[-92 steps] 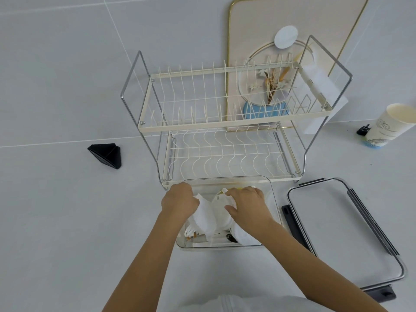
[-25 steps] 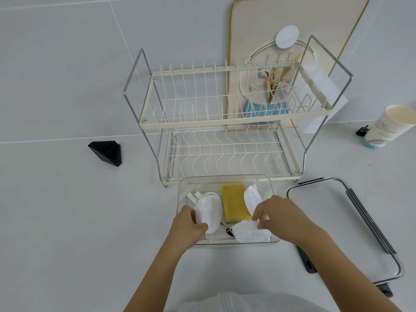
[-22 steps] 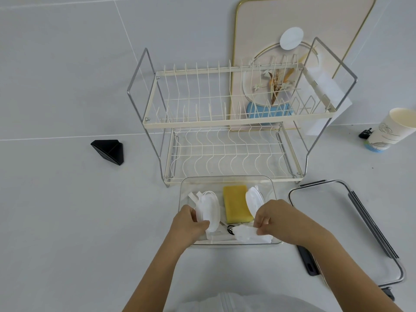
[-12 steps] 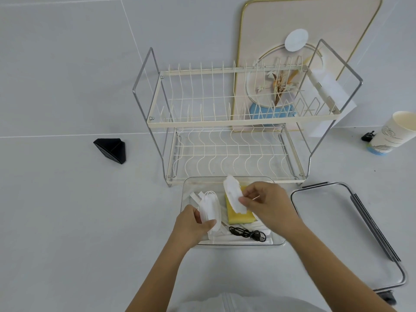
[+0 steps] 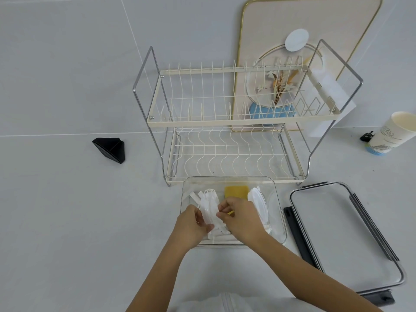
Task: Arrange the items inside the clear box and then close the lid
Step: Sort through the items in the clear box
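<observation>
The clear box point(image 5: 280, 212) sits open on the white floor in front of a dish rack. Both my hands are inside it. My left hand point(image 5: 191, 228) and my right hand point(image 5: 240, 218) pinch a bunch of white folded masks point(image 5: 209, 206) standing upright at the box's left. A yellow sponge point(image 5: 236, 191) lies at the box's far middle. Another white mask point(image 5: 258, 202) leans at the right side. The clear lid point(image 5: 346, 239) with grey latches lies flat to the right of the box.
A two-tier wire dish rack point(image 5: 236, 122) stands just behind the box. A pink framed board point(image 5: 304, 23) leans on the wall behind it. A paper cup point(image 5: 391, 134) lies at the far right. A black wedge point(image 5: 110, 148) sits to the left.
My right hand carried a white mask from above the sponge to the left and joined it to the bunch in my left hand. The black cable at the box's front is now hidden.
</observation>
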